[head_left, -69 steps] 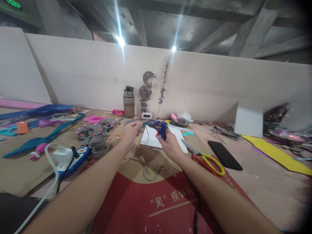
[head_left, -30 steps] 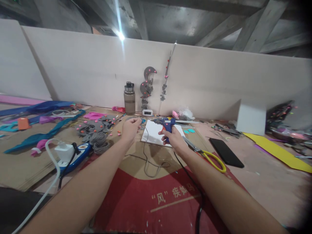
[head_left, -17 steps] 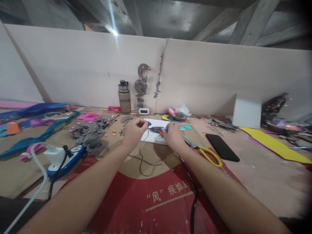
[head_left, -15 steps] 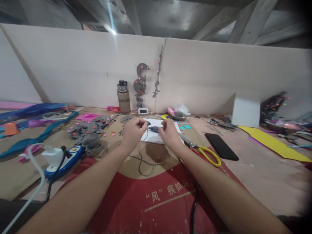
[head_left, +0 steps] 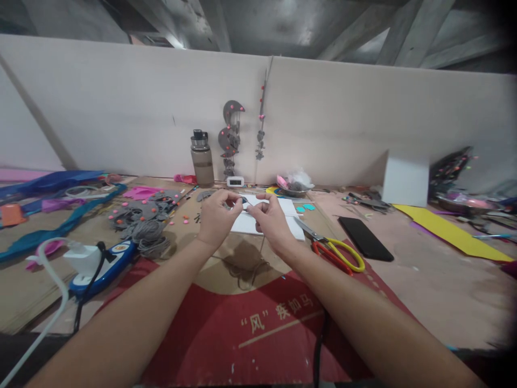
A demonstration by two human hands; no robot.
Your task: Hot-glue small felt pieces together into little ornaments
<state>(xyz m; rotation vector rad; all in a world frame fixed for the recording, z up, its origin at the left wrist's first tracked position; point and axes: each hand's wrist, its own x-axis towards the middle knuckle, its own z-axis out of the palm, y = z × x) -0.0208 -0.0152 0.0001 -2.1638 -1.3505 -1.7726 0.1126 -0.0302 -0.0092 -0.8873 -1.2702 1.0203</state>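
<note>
Landmark: white paper (head_left: 294,229), lying flat.

Item 1: small dark piece (head_left: 243,200), raised over the far left part of the white paper. Likely light and thin, with some bend; best held by its edge. Too small here for its full shape to be read.

Item 2: grey string (head_left: 246,267), loosely looped nearer the wearer than the white paper. Likely soft and limp, apt to tangle; best taken close to its end.

Left hand (head_left: 218,218): thumb and forefinger pinched together on the small dark piece.

Right hand (head_left: 272,220): fingertips drawn in just beside the piece; whether they also grip it or the string is unclear.

Scissors (head_left: 337,253): right of the white paper.

Change from half a second ago: the glue gun, then seen beside the right hand, no longer shows; the right hand has closed in on the left.
</note>
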